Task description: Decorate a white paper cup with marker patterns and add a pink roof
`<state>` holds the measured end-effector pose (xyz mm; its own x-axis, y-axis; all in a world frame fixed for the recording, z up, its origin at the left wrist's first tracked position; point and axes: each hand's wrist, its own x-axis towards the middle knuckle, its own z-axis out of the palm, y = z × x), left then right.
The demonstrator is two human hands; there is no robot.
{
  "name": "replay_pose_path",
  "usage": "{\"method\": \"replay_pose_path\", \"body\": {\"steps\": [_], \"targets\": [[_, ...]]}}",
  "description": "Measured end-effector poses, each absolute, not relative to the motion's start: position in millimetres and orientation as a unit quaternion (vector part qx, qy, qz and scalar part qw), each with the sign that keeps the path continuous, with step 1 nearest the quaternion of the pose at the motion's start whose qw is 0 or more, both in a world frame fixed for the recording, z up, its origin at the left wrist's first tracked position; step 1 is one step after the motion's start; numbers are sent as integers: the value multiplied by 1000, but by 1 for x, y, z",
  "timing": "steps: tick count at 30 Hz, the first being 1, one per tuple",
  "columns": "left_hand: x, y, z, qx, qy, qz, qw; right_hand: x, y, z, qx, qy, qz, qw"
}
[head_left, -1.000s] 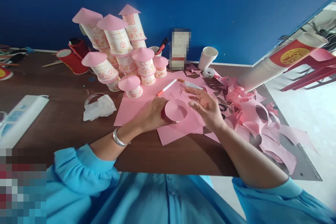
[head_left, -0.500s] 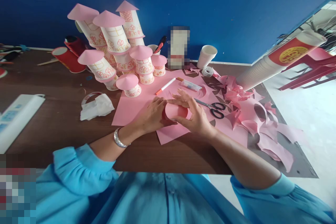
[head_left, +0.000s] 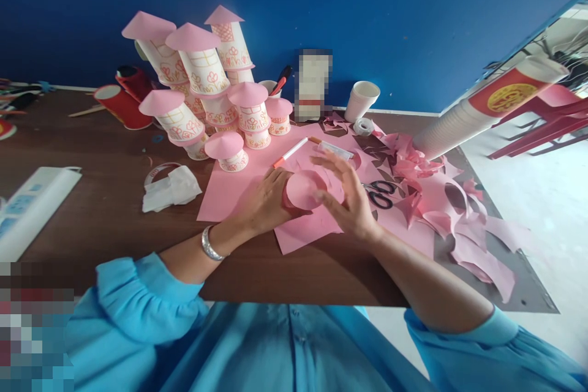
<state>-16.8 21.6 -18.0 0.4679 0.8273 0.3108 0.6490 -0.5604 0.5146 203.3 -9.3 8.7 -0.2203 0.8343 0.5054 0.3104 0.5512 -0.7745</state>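
Observation:
A curled pink paper piece [head_left: 305, 190] with a round face is held over the table, in front of my body. My left hand [head_left: 270, 201], with a silver bracelet at the wrist, is closed around its left side; part of the grip is hidden. On the other side my right hand [head_left: 349, 199] has its fingers spread, and the thumb is at or just beside the paper's right edge. Beneath both hands lies a pink paper sheet [head_left: 229, 193]. Black-handled scissors [head_left: 381, 194] rest just right of my right hand, and an orange-and-white marker [head_left: 290, 153] lies beyond the hands.
Several decorated paper-cup towers [head_left: 209, 76] with pink cone roofs stand at the back left. Pink scraps [head_left: 441, 190] and a tall stack of white cups [head_left: 459, 119] are on the right. A tape roll [head_left: 364, 127] sits near white cups [head_left: 362, 101]. A power strip [head_left: 41, 208] lies far left.
My right hand has loosened from the paper, its fingers now spread. The round pink face has turned more toward me in my left hand.

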Motion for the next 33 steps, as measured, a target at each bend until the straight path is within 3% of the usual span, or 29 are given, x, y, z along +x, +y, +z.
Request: {"method": "replay_pose_path", "body": {"steps": [4,11,17,28,33], "targets": [[-15,26,-15,802,463,354,129,212,1,-2,-451,-680,258,517],[-18,28,-9,790,478,374,89,209,2,-16,-448,-765,257,385],[-12,23,-13,802,471,353,100,201,-2,-19,-467,-777,218,363],[-39,34,-3,864,401,230,201,214,10,-29,-470,-792,227,317],[-53,48,4,821,382,237,352,217,11,-25,-448,-818,214,292]]}}
